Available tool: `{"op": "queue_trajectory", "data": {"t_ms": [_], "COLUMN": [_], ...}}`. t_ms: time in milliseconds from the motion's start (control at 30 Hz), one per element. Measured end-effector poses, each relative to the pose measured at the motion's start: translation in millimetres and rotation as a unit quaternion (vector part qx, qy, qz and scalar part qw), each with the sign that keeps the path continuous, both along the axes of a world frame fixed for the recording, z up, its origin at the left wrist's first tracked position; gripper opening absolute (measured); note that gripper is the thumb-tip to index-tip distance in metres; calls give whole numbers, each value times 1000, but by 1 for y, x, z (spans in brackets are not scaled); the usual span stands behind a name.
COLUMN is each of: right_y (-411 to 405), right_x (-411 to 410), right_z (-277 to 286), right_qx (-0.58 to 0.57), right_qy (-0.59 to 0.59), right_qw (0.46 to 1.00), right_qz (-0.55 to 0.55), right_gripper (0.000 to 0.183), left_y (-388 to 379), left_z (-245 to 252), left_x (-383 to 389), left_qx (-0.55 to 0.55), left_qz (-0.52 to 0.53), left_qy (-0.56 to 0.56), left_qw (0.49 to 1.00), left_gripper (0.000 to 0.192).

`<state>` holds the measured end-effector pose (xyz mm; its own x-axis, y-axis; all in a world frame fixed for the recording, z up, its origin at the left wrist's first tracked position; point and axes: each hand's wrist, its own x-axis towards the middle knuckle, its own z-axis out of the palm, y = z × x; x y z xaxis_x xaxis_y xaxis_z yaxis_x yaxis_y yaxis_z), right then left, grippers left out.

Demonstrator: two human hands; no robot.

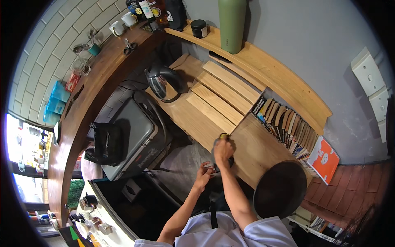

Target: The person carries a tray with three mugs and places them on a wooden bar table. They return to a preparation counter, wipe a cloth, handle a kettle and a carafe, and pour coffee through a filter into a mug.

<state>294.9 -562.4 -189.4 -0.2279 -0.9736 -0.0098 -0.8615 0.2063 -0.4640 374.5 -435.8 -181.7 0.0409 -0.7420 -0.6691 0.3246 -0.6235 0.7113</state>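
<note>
My right hand [223, 151] is closed around a dark hand-held tool, perhaps a cordless drill [224, 135], with a yellow-green part at its top. The tool stands by the near edge of the wooden table [262, 142], close to a pale slatted wooden board [220, 95]. My left hand [203, 176] is just left of the tool's lower end, off the table edge, fingers bent. Whether it holds something small cannot be made out. A steel and black electric kettle [165, 85] stands at the slats' far left.
Paperback books [287, 123] line the table's back, beside an orange spiral notebook [324, 159]. A round dark stool or tabletop [280, 190] is at the right. A grey cooler box [132, 139] with a black plastic bag [108, 145] stands left. Above the table, a wooden shelf [277, 74] bears a green bottle [232, 27].
</note>
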Motion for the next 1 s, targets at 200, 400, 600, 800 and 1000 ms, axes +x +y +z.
{"op": "queue_trajectory", "data": {"t_ms": [200,400,600,800,1000], "right_y": [25,-34,16,-26,-18], "right_x": [55,16,41,12,37], "right_z": [22,41,-18,27,5], "right_qx": [-103,-96,-62,-123,-91], "right_qy": [-125,42,-102,-2,-130], "right_qw": [948,995,940,990,899], "right_qz": [273,-3,318,73,408], "right_gripper": [17,15,43,47,30], "left_y": [14,17,0,-5,-9], "left_z": [-5,-1,-1,2,4], "left_x": [76,114,107,110,112], "left_qx": [3,17,25,3,22], "left_qz": [129,129,104,90,105], "left_qy": [-38,-25,-6,-3,-6], "left_qw": [991,991,994,996,994], "left_gripper": [25,24,23,26,20]}}
